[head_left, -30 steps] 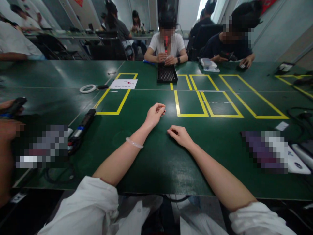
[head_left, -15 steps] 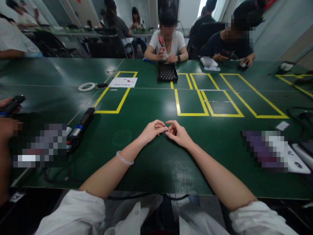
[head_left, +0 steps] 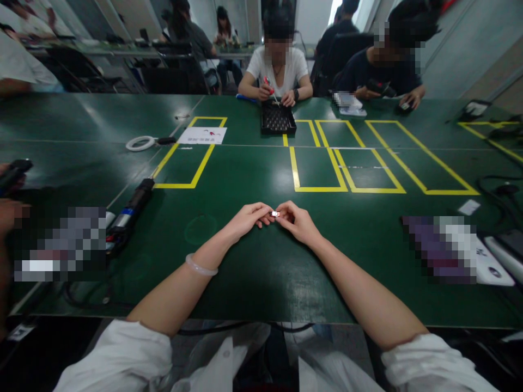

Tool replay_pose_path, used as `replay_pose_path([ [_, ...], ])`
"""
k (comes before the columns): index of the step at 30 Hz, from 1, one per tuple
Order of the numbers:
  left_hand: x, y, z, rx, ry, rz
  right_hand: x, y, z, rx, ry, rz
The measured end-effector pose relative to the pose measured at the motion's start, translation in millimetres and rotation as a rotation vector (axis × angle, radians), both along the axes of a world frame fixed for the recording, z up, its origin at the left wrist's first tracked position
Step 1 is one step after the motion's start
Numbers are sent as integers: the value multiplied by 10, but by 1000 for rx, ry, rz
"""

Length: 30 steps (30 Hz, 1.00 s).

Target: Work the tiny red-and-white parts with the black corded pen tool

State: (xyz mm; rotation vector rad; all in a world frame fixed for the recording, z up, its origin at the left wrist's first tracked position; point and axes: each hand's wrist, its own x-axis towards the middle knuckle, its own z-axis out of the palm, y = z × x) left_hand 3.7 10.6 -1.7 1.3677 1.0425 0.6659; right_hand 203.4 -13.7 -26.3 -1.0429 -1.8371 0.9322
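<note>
A tiny part with a bright white face and a reddish edge (head_left: 275, 214) is pinched between my two hands, just over the green table (head_left: 261, 261). My left hand (head_left: 251, 219) comes in from the left, its thumb and index finger closed at the part's left side. From the other side, my right hand (head_left: 298, 220) has its fingertips closed on the part's right end. The part is too small for me to tell its kind. The curled fingers hide some of it.
Yellow tape rectangles (head_left: 321, 189) mark the table ahead. Across it, a person works over a black tray (head_left: 278, 120). A white sheet (head_left: 203, 135) and a roll of white tape (head_left: 140, 143) lie left of that. A dark cylindrical tool (head_left: 133, 209) lies left; a phone-like device (head_left: 494, 269) right.
The part has turned so its white face shows, and my right fingertips have closed in on it. My left fingers have straightened somewhat. Across the table, the person's red-handled tool has lowered toward the tray.
</note>
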Motion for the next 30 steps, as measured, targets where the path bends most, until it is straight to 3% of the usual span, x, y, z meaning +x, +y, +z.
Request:
replay_pose_path([
  [20,-78,-221,-17,57,21,15,-54,-49,40,56,-115,60],
  [30,-68,-210,-32,168,-37,14,-73,-41,14,-138,78,56],
])
